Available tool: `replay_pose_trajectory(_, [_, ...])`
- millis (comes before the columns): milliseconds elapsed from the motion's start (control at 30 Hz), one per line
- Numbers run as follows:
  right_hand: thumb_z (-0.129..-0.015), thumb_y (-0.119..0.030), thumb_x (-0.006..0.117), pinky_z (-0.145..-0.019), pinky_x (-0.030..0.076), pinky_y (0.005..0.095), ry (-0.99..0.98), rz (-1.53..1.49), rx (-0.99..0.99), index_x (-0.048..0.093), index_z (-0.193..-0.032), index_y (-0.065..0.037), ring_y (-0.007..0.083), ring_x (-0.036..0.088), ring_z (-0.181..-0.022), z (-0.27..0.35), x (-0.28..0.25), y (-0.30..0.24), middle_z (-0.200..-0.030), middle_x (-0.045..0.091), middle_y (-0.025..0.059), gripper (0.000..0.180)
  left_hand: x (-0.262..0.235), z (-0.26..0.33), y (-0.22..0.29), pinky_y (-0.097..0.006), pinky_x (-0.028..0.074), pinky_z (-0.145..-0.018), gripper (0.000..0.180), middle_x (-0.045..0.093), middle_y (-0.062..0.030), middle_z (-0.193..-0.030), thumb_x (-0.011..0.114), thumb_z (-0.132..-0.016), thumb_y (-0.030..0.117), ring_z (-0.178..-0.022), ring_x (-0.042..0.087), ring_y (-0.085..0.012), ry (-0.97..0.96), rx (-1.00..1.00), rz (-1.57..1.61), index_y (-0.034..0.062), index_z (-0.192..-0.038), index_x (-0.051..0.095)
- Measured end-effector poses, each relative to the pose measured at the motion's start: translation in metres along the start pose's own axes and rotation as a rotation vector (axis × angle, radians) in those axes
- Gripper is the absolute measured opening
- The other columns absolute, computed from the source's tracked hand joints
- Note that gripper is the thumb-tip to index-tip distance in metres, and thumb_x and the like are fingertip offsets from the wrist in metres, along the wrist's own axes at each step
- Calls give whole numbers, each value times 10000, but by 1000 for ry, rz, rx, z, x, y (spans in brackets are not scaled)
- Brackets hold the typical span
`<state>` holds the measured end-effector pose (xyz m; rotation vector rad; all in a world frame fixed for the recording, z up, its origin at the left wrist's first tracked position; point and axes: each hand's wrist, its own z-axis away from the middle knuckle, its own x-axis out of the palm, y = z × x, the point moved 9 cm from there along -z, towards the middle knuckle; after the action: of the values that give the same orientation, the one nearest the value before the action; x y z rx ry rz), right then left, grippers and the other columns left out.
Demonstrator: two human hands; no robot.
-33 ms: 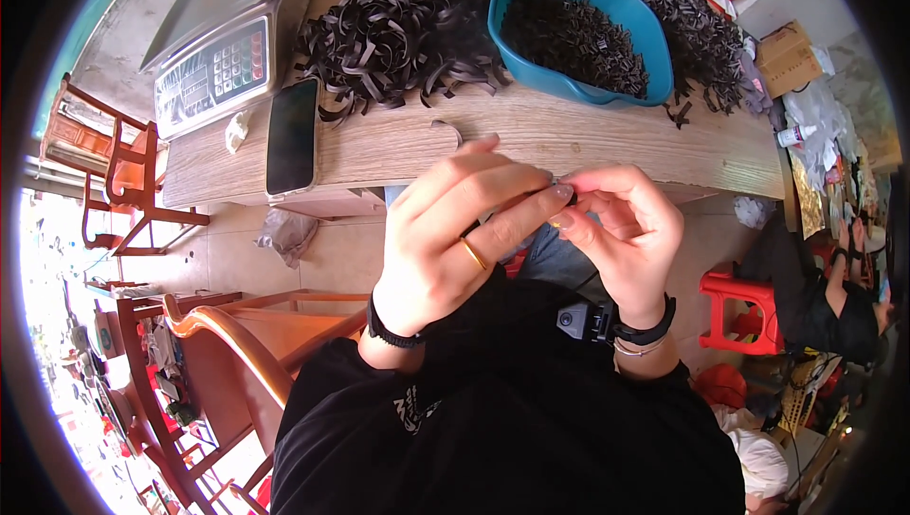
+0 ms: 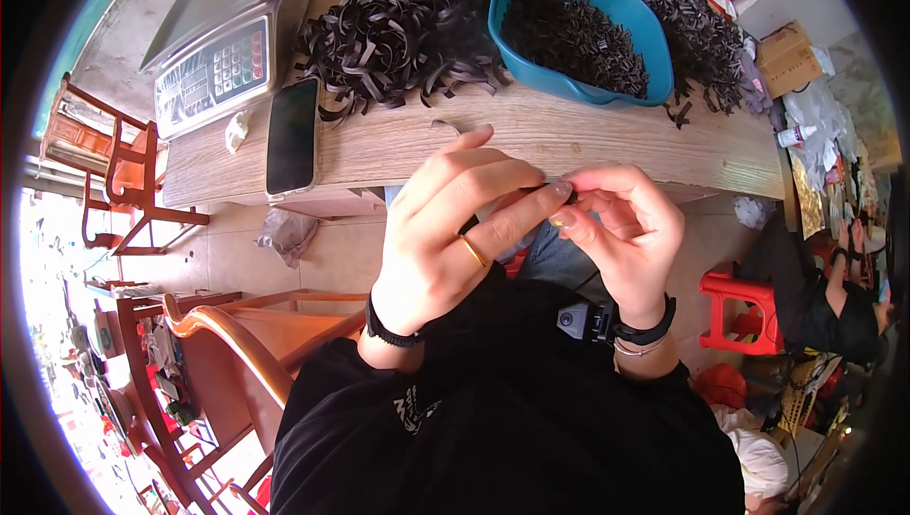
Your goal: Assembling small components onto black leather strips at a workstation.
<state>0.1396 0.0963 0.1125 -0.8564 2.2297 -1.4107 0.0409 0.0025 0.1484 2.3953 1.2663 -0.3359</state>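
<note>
My left hand [image 2: 455,216] and my right hand [image 2: 630,230] meet at their fingertips over the near table edge. Pinched between them is a small black strip [image 2: 572,197], mostly hidden by the fingers. The left forefinger sticks up, away from the pinch. Beyond my hands, a tangled heap of long dark strips [image 2: 393,36] lies on the wooden table [image 2: 569,150]. A teal basin [image 2: 580,86] to its right contains many short, dark folded pieces [image 2: 578,36]. One loose strip [image 2: 445,124] lies just behind my left hand.
A scale [image 2: 213,69] and a phone [image 2: 292,136] occupy the table's left side, with crumpled tissue [image 2: 236,132] between. Another dark heap [image 2: 697,36] lies right of the basin. Wooden chairs [image 2: 227,325] stand at left, a red stool [image 2: 739,311] at right, near another person's dark clothing [image 2: 806,278].
The left forefinger has risen slightly, and the other left fingers have shifted a little at the pinch. The right hand stays almost still.
</note>
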Motion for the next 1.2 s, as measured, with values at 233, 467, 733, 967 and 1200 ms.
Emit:
replay_pose_trajectory(233, [-786,103,638,-736,529,237,-68,6,-8,556,-1039,110,146,653,-805,0,6,-2,-906,639,125,266,-10,7,-9,-400,548,-748,260,657,-107,-785,709,-592,-68,-720,642,-226,139,-137,59,3,-835,650])
replay_pose_trajectory(467, [-799,95,627,-716,545,254,3,-158,114,548,-1021,105,169,659,-808,4,3,8,-890,641,130,236,-7,12,-10,-366,539,-742,229,665,-75,-839,664,-636,26,-747,645,-215,162,-102,83,23,-865,662])
replay_pose_trajectory(733, [-784,98,640,-727,549,260,65,-80,76,547,-1022,104,175,657,-835,4,-4,9,-940,637,144,256,2,10,-11,-404,487,-871,235,685,-70,-890,680,-666,21,-843,668,-210,44,-188,69,49,-899,673])
replay_pose_trajectory(967, [-733,94,687,-712,547,258,51,366,-251,585,-1035,72,174,678,-801,6,4,-17,-904,673,143,320,10,22,-36,-436,434,-943,138,700,-34,-868,728,-732,72,-861,675,-184,72,-536,350,67,-865,691])
replay_pose_trajectory(1200, [-717,76,707,-699,544,248,98,367,-267,587,-1004,63,168,680,-779,8,2,-13,-869,675,128,311,8,27,-31,-448,425,-949,129,691,-38,-878,716,-731,33,-796,668,-173,166,-540,270,66,-848,674])
